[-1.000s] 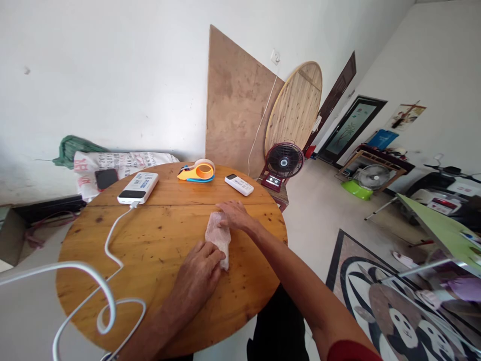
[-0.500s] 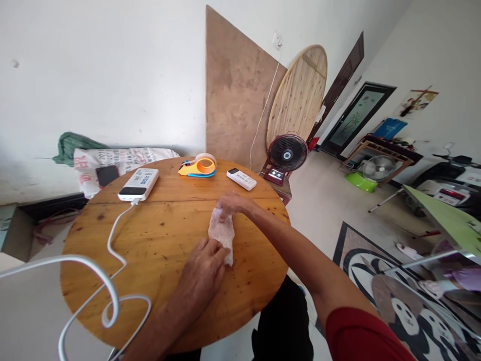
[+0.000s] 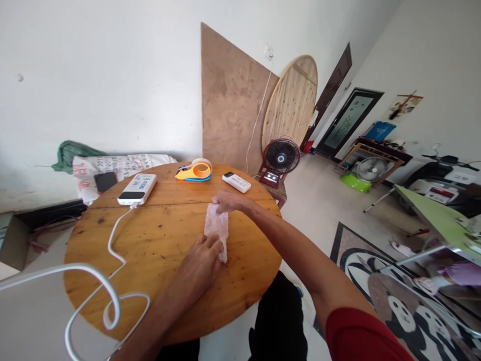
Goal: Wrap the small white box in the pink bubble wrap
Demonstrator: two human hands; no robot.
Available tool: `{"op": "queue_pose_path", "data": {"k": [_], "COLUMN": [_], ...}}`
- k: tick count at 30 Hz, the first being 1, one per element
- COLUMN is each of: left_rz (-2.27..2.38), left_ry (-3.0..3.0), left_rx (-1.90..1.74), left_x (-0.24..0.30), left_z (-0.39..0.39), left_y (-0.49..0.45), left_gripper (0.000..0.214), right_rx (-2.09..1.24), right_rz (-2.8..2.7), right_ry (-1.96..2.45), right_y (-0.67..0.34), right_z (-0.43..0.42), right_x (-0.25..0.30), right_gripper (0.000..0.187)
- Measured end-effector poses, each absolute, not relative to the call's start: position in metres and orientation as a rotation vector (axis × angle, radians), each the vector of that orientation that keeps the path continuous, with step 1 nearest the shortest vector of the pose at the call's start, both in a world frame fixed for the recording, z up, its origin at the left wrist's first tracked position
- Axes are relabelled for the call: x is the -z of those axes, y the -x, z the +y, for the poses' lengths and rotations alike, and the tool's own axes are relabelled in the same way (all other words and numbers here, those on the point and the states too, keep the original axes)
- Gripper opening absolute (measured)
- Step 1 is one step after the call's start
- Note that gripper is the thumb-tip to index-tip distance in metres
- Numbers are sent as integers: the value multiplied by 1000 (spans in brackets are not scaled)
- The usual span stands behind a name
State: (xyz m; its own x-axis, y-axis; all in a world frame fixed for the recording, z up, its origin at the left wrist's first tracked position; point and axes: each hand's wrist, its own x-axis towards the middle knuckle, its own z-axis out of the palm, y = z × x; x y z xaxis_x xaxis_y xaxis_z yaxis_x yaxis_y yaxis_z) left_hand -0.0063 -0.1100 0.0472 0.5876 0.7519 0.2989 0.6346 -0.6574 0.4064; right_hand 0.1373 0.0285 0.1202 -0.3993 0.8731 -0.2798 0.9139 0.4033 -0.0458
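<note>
A pale pinkish, translucent packet of crumpled plastic wrap (image 3: 217, 223) lies lengthwise on the round wooden table (image 3: 150, 240). My right hand (image 3: 227, 201) reaches across from the right and pinches its far end between thumb and fingers. At the near end, my left hand (image 3: 203, 255) grips the left side of the packet with bent fingers, thumb toward its edge. My fingers cover parts of both ends, and what the wrap contains, if anything, cannot be made out.
An orange and blue tape dispenser (image 3: 193, 171) and a small white power bank (image 3: 236, 182) stand beyond my hands. Another white power bank (image 3: 137, 189) sits at left, its white cable (image 3: 110, 240) looping toward me. A fan (image 3: 281, 158) stands past the table's right edge.
My right hand has shifted to the packet's far tip, and the wrap between my hands looks smoother. My left hand still holds the near end. The whole view has shifted slightly.
</note>
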Motion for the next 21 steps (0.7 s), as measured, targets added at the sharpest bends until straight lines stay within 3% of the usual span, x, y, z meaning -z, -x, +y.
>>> {"op": "queue_pose_path", "data": {"k": [11, 21], "left_rz": [1173, 1257], "left_ry": [-2544, -2559], "left_rx": [-923, -1036], "left_x": [-24, -19], "left_z": [-109, -123], "left_y": [6, 2], "left_gripper": [26, 25], "right_rx": [63, 125], "right_rz": [2584, 2378], "right_ry": [-1486, -1856], "right_y": [-128, -113], "right_z": [-38, -30], "right_x": [-149, -143], "right_gripper": [20, 20]}}
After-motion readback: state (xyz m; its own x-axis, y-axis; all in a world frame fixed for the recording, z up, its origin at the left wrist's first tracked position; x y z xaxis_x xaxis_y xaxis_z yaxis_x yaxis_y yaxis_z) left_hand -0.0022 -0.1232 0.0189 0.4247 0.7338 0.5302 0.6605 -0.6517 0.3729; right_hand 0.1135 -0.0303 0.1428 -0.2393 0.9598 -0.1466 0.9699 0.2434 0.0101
